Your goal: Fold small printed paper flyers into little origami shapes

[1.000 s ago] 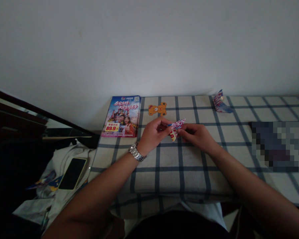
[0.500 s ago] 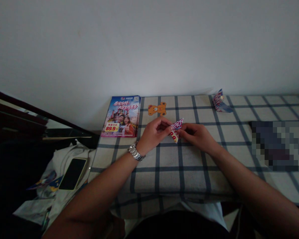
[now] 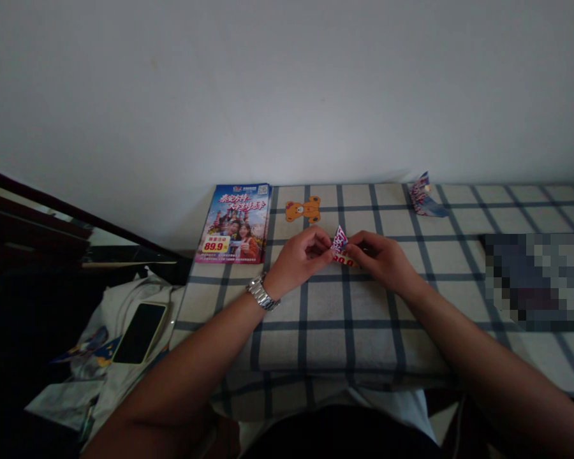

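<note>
Paper piece (image 3: pixel 339 241) pinched by left hand (image 3: pixel 300 257), right hand (image 3: pixel 383 257), both seemingly curled.

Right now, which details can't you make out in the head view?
All in the head view:
Folded paper: its gripped edges, hidden by the fingers of the left hand and right hand; its underside, turned away from the camera.
Item at right: its details, blurred by pixelation.
Flyer stack: bottom print, too small; lower sheets, mostly covered by the top one.
Person's forearms: cut off by the picture's edges.
</note>
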Demonstrator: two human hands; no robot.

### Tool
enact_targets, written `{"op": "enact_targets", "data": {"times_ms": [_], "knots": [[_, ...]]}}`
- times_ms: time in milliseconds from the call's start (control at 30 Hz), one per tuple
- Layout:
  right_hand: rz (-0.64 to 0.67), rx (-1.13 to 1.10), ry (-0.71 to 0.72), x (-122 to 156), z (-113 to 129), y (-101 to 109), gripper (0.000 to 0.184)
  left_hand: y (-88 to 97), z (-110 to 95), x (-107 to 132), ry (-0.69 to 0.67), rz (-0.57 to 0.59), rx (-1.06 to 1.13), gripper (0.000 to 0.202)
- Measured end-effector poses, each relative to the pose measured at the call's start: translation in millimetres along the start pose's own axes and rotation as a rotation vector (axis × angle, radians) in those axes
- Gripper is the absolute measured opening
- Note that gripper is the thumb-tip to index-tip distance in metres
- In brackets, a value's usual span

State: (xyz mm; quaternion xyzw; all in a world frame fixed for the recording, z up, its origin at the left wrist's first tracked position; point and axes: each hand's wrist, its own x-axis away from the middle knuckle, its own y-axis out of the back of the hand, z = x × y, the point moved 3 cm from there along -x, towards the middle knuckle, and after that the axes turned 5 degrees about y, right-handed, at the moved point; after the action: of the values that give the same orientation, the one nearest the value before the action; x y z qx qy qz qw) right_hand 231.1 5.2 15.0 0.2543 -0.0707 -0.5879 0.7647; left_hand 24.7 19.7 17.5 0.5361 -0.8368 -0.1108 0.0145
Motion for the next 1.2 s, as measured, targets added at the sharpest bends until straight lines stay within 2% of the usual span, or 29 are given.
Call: {"op": "enact_targets", "data": {"times_ms": [167, 267, 400, 700, 900, 1067, 1200], "knots": [[0.095, 0.013, 0.05, -0.1, 4.2, -0.6, 0.023, -0.2, -2.8, 0.9, -0.005, 0.017, -0.033, 0.025], [0.119, 0.041, 0.057, 0.5, 5.5, -2.9, 0.023, 0.1, -3.8, 0.6, -0.008, 0.044, -0.129, 0.025], [0.114, 0.013, 0.038, 2.2, 5.0, -5.7, 0.022, 0.1, -3.2, 0.1, -0.022, 0.067, -0.182, 0.023], [0.086, 0.004, 0.097, 1.5, 7.9, -7.5, 0.018, 0.9, -3.2, 0.7, -0.045, 0.02, -0.108, 0.023], [0.047, 0.015, 0.132, 0.6, 9.0, -5.7, 0.016, -1.1, 0.3, 1.3, -0.005, 0.004, -0.041, 0.024], [0.032, 0.066, 0.165, -0.1, 11.3, -2.2, 0.014, 0.1, -1.6, 0.9, -0.006, 0.002, -0.071, 0.03], [0.005, 0.064, 0.175, 0.2, 13.7, 0.3, 0.012, 4.2, -5.9, 1.9, -0.023, -0.023, -0.18, 0.042]]}}
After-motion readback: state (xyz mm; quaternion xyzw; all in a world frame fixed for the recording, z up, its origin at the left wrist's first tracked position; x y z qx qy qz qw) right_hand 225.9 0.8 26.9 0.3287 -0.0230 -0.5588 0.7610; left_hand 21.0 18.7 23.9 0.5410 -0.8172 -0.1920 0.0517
